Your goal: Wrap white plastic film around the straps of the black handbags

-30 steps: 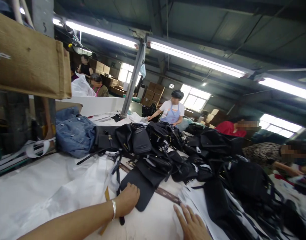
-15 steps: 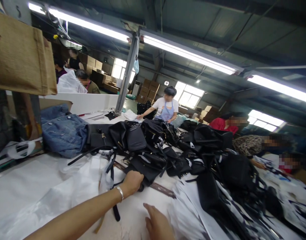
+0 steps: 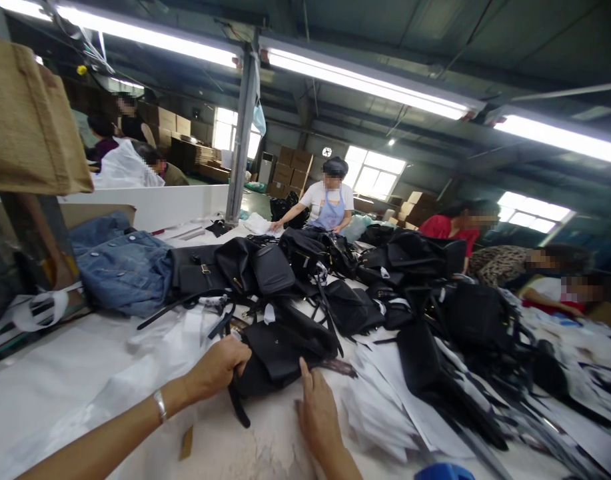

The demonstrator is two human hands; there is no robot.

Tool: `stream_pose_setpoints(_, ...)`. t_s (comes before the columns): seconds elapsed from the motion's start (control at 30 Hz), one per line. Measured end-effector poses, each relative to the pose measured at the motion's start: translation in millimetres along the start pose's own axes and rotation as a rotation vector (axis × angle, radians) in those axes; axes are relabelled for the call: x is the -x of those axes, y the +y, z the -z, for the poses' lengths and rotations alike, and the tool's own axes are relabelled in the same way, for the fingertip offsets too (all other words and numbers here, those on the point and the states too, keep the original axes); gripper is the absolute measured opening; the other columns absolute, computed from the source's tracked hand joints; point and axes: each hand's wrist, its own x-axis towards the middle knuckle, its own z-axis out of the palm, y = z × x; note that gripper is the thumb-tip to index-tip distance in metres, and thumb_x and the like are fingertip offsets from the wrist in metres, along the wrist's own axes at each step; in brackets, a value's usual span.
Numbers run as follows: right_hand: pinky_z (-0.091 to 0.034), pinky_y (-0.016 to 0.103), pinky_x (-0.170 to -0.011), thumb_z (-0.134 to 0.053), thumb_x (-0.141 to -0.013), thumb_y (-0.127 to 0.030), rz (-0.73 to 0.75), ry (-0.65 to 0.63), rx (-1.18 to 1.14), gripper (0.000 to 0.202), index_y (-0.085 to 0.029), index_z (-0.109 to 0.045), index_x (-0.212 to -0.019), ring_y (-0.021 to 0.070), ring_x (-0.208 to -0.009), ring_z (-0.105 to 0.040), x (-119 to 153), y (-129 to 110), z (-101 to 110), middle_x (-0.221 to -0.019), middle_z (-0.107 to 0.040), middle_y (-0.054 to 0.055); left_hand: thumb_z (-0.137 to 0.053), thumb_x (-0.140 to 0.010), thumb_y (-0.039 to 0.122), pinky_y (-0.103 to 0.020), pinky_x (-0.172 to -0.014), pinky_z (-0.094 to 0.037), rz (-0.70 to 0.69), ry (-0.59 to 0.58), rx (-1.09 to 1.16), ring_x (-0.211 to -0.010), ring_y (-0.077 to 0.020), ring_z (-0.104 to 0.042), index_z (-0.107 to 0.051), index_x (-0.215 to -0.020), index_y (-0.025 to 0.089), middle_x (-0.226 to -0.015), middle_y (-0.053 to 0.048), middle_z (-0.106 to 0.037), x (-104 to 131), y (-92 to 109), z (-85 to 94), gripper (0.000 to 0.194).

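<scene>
The left grip is closed, fingers curled together at the left end of a black bag; exactly what part it pinches is hidden by the knuckles. The right grip is loose, its index finger stretched up to the bag's lower edge; whether the tip presses on it I cannot tell. The bag lies on the white surface at the middle of the frame, with a black strap hanging from its left end.

A second ago the bag's flat panel was spread towards the bottom of the frame under the left grip, and the right grip lay spread on the surface apart from it. Now the panel is drawn in against the bag, the left grip has gone to the left, and the right one is beside the bag.

A small yellow strip lies at lower left, near the bracelet. White sheets fan out right of the right grip. Behind, more black bags are heaped across the frame, beside blue denim at left. A co-worker in a blue apron stands beyond the heap. A blue thing now shows at the bottom edge.
</scene>
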Motion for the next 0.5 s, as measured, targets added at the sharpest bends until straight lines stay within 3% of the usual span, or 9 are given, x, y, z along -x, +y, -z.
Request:
stream_pose_setpoints(0.13, -0.044, 0.044, -0.084, -0.051, -0.084, -0.013, -0.081, 0.036, 0.161, 0.060, -0.022, -0.038, -0.141, 0.0301, -0.098, -0.055, -21, 1, 23, -0.107, -0.057, 0.012, -0.036, -0.062, -0.003, -0.027, -0.079, -0.036, -0.061, 0.026, 0.155, -0.067, -0.0129, -0.053, -0.054, -0.058, 0.019, -0.062, 0.003, -0.060, 8, 2, 16.3, 0.029)
stream_pose_setpoints(0.23, -0.033, 0.052, -0.098, -0.049, -0.087, -0.014, -0.014, 0.134, 0.229, 0.049, -0.023, -0.047, -0.135, 0.0345, -0.118, -0.044, -36, 7, 43, -0.128, -0.050, 0.015, -0.036, -0.062, -0.001, -0.026, -0.077, -0.037, -0.042, 0.035, 0.202, -0.068, -0.0139, -0.052, -0.052, -0.055, 0.020, -0.059, 0.002, -0.058, 13, 3, 23.5, 0.027)
stream_pose_setpoints(0.3, -0.023, 0.054, -0.105, -0.050, -0.087, -0.014, 0.076, 0.173, 0.238, 0.046, -0.026, -0.050, -0.131, 0.0361, -0.134, -0.027, -46, 11, 55, -0.146, -0.035, 0.012, -0.036, -0.062, 0.000, -0.026, -0.077, -0.038, -0.005, 0.039, 0.238, -0.068, -0.0142, -0.053, -0.052, -0.054, 0.020, -0.059, 0.002, -0.058, 17, 3, 26.0, 0.027)
stream_pose_setpoints(0.37, -0.021, 0.054, -0.106, -0.054, -0.085, -0.015, 0.140, 0.169, 0.236, 0.038, -0.025, -0.057, -0.121, 0.0369, -0.139, -0.015, -57, 14, 65, -0.153, -0.026, 0.009, -0.035, -0.060, 0.002, -0.026, -0.076, -0.039, 0.056, 0.040, 0.292, -0.068, -0.0141, -0.054, -0.053, -0.055, 0.021, -0.060, 0.003, -0.058, 20, 0, 27.4, 0.027)
stream_pose_setpoints(0.43, -0.026, 0.050, -0.104, -0.055, -0.085, -0.016, 0.175, 0.148, 0.242, 0.025, -0.022, -0.063, -0.108, 0.0367, -0.140, -0.014, -67, 14, 74, -0.151, -0.029, 0.008, -0.035, -0.058, 0.004, -0.025, -0.074, -0.042, 0.146, 0.061, 0.364, -0.069, -0.0144, -0.055, -0.053, -0.057, 0.021, -0.062, 0.003, -0.060, 23, -6, 27.7, 0.025)
stream_pose_setpoints(0.5, -0.028, 0.049, -0.103, -0.054, -0.086, -0.016, 0.220, 0.143, 0.264, 0.018, -0.020, -0.064, -0.100, 0.0357, -0.138, -0.018, -75, 11, 82, -0.144, -0.040, 0.009, -0.036, -0.061, 0.007, -0.027, -0.076, -0.045, 0.265, 0.173, 0.395, -0.075, -0.0160, -0.058, -0.054, -0.066, 0.021, -0.070, 0.002, -0.062, 28, -14, 25.4, 0.023)
